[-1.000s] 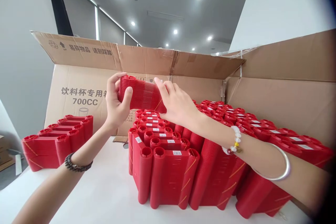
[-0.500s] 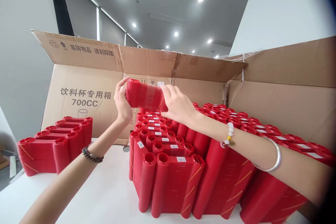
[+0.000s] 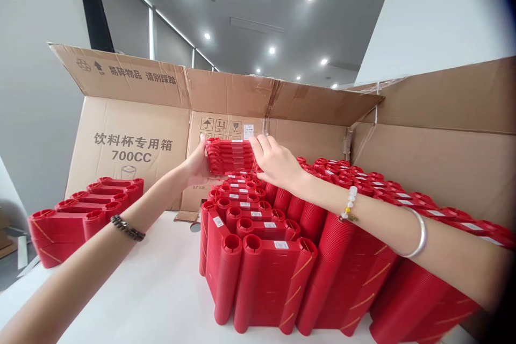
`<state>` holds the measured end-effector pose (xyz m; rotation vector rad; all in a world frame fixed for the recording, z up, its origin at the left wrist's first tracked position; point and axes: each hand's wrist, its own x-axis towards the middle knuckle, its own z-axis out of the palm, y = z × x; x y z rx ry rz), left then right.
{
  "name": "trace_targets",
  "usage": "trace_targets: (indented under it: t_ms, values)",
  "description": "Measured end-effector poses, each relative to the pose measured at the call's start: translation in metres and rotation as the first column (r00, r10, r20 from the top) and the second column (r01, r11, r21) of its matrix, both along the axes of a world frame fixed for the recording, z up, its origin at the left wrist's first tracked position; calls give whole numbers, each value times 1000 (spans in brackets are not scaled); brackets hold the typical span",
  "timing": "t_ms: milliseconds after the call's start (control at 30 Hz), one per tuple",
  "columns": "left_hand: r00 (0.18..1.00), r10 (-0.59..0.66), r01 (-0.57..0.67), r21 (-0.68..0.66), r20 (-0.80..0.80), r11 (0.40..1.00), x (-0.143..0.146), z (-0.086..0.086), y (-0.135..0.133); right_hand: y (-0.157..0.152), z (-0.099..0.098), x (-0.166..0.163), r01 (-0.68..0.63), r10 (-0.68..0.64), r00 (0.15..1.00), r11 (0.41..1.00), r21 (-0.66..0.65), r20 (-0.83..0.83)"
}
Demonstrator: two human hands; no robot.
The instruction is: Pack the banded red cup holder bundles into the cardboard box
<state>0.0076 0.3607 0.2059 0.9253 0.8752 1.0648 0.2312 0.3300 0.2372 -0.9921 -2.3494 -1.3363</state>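
Observation:
Between my two hands is a stack of thin red plastic pieces (image 3: 231,156) with round tube-like ends, a clear band and a white label on top. My left hand (image 3: 197,164) grips its left end; some of those fingers are hidden behind it. On the other end, my right hand (image 3: 276,164) is closed with the fingers over the top. The held stack is just above the far end of a row of similar red stacks (image 3: 278,285), which stand upright on the white table with labels and orange diagonal lines.
A smaller group of red stacks (image 3: 66,231) stands at the left on the white table (image 3: 153,279). Opened cardboard panels (image 3: 133,118) with printed Chinese text rise behind everything. More red stacks (image 3: 431,279) fill the right side.
The held stack has moved down and slightly right, from tilted to nearly level. My left hand has lowered with it, and its fingers are now mostly behind the end.

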Motion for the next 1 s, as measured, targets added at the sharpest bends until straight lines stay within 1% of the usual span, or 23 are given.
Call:
trace_targets:
  t_ms: [67, 167, 333, 400, 500, 567, 633, 700, 767, 833, 900, 1000]
  values:
    - [998, -67, 67, -29, 11, 997, -8, 2, -4, -1, 0, 1, 7, -7, 999, 1000, 17, 32]
    - [992, -123, 124, -43, 28, 991, -12, 5, -13, -3, 0, 1, 26, -31, 995, 998, 53, 95]
    - [987, -139, 138, 11, 77, 990, -8, 5, -21, -6, 6, 1, -9, 1, 989, 999, 53, 149]
    - [982, -168, 165, 49, 85, 985, -7, 4, -24, -7, 12, 3, -33, 31, 986, 999, 12, 162]
    - [980, -178, 170, 95, 83, 981, -5, 4, -30, -7, 21, 8, -91, 107, 984, 989, -114, 142]
    - [986, -139, 131, 93, 90, 987, -5, 5, -34, -7, 27, 11, -136, 153, 986, 968, -212, 66]
    - [990, -95, 88, 76, 100, 993, -6, 7, -36, -5, 32, 14, -169, 145, 985, 932, -322, -97]
    - [991, -66, 59, 64, 113, 996, -7, 9, -36, -1, 35, 15, -186, 40, 941, 891, -415, -335]
    - [992, -45, 39, 53, 118, 998, -8, 9, -35, 5, 36, 14, -217, -47, 863, 864, -454, -502]
    - [992, -31, 25, 50, 123, 998, -9, 9, -33, 11, 34, 14, -251, -41, 833, 861, -442, -552]
    - [992, -35, 29, 51, 121, 998, -10, 7, -31, 13, 30, 13, -284, 17, 841, 865, -415, -540]
    - [991, -45, 41, 40, 124, 998, -11, 5, -30, 8, 21, 13, -306, 57, 843, 869, -388, -535]
